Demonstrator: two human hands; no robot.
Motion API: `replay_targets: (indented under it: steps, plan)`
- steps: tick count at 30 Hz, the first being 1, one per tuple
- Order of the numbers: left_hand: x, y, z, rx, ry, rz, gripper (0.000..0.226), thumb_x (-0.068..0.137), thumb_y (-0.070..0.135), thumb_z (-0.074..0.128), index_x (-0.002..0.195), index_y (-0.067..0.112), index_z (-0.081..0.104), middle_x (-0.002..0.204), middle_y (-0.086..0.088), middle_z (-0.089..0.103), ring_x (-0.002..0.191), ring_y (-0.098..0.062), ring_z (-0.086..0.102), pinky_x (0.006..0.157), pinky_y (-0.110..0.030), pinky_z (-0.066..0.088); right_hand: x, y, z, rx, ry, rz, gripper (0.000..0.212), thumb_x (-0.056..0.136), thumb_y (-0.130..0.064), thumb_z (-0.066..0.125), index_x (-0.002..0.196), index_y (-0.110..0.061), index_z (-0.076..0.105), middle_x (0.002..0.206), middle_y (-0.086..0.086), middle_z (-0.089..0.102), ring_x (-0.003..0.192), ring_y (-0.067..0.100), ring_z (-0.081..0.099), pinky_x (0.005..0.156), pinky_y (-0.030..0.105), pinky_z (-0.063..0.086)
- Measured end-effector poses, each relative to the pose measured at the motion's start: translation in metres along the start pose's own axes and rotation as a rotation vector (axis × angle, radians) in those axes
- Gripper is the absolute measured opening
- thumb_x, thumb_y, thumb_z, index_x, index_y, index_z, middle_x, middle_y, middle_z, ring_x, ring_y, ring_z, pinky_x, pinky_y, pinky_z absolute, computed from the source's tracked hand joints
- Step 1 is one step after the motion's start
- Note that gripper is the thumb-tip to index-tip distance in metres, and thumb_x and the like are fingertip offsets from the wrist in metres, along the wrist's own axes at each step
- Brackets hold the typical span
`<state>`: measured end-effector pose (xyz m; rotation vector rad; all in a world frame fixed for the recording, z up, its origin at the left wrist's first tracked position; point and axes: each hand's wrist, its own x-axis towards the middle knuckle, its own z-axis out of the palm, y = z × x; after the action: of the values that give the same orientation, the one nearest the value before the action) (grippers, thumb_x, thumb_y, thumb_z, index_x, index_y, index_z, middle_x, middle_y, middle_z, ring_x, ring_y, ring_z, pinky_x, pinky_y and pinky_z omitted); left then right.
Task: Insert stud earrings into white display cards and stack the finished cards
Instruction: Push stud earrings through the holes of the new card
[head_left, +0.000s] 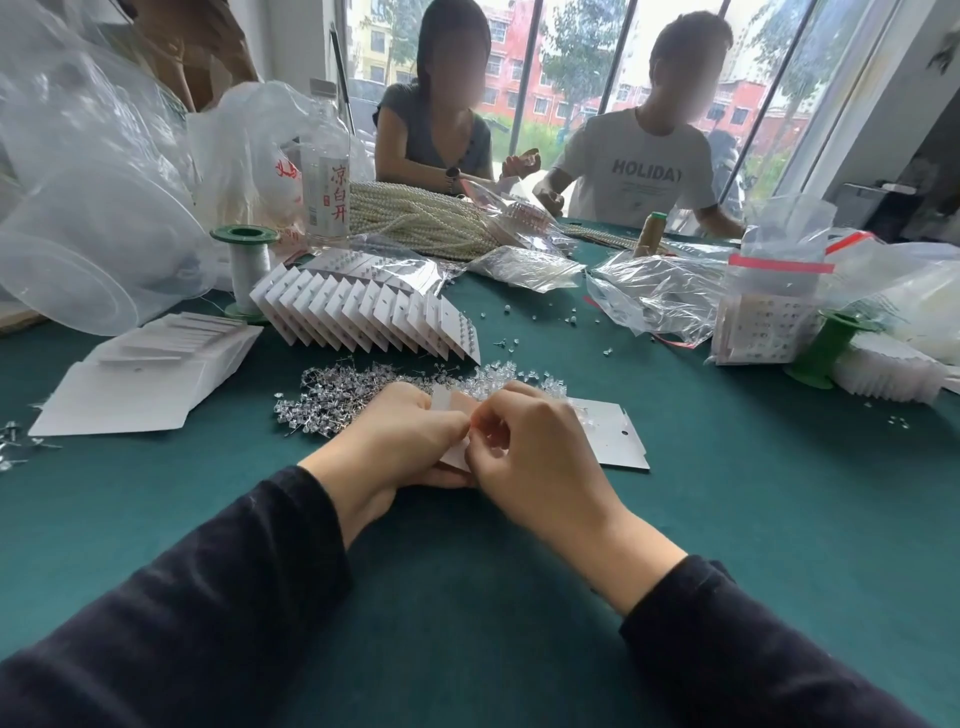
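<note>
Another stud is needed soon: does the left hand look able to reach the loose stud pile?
Probably yes: the stud pile lies right beside the left hand, nothing between.

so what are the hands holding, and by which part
One white display card: the left hand grips its left edge, the right hand pinches at its right side. Any stud there is hidden.

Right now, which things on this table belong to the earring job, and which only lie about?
Job: card in hand, held by left hand and right hand; loose studs; blank cards; finished cards.
Lying about: bottle; pearl strings; green spool; plastic bags.
</note>
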<state>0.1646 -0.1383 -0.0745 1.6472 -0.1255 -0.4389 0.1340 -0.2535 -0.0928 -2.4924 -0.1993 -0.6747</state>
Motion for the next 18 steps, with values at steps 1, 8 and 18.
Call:
replay_targets:
  steps: [1,8,18]
  plan:
    - [0.0,0.0,0.0,-0.001,0.0,0.003,0.026,0.082,-0.002,0.051,0.062,0.007,0.064,0.049,0.0,0.063,0.046,-0.005,0.062,0.047,-0.02,0.054,0.0,-0.001,0.0,-0.008,-0.004,-0.004,0.015,0.074,-0.009,0.058,0.064,-0.018,0.052,0.072,-0.001,0.054,0.065,0.017,0.049,0.061,0.024,0.037]
    - [-0.002,-0.001,-0.003,-0.004,-0.019,0.021,0.027,0.082,-0.003,0.051,0.06,0.007,0.062,0.045,0.001,0.062,0.044,-0.007,0.062,0.043,-0.019,0.051,-0.001,-0.002,-0.002,-0.001,-0.023,-0.016,0.01,0.076,-0.007,0.057,0.067,-0.012,0.058,0.074,0.001,0.056,0.068,0.019,0.052,0.065,0.029,0.042]
    - [0.005,0.015,-0.03,0.056,0.043,0.165,0.035,0.09,0.031,0.054,0.089,-0.002,0.065,0.071,-0.01,0.07,0.057,-0.014,0.066,0.05,-0.019,0.053,0.006,0.004,-0.022,0.134,0.283,-0.009,0.01,0.079,-0.003,0.063,0.074,-0.011,0.062,0.077,0.0,0.059,0.072,0.012,0.056,0.069,0.016,0.042]
